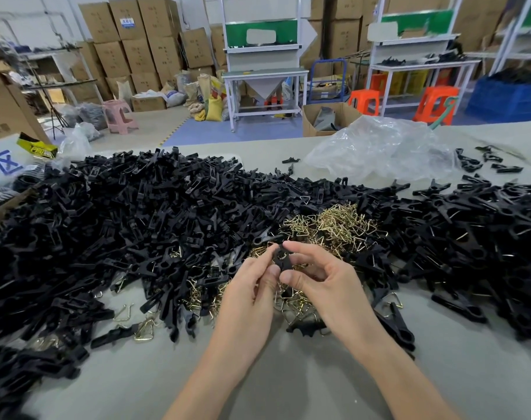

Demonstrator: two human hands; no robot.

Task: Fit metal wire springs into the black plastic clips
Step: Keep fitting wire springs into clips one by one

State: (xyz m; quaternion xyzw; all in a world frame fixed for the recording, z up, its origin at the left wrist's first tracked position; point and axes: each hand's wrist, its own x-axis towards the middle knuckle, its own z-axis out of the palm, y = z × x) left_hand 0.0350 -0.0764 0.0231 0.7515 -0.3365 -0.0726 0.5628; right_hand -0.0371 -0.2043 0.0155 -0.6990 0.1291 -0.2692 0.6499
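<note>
View from above a grey tabletop (258,383), two bare forearms reaching in from the bottom edge. The left hand (252,286) and right hand (324,277) meet at the centre, both pinching one black plastic clip (278,258) held upright between them. Each grip is closed on the clip with thumb and fingertips. Whether a spring is already seated in it cannot be told.

Directly behind and beneath the hands lies a loose pile of brass-coloured wire springs (331,222). A deep heap of black clips (121,219) fills the left side, running to the left edge of the view. A flatter spread of clips (476,231) covers the right side. The only bare tabletop is the strip nearest the person, around and below the forearms.

A crumpled clear plastic bag (376,147) sits at the far edge of the tabletop. Beyond it, across the floor, stand stacked cardboard boxes (136,40) and orange stools (437,101).
</note>
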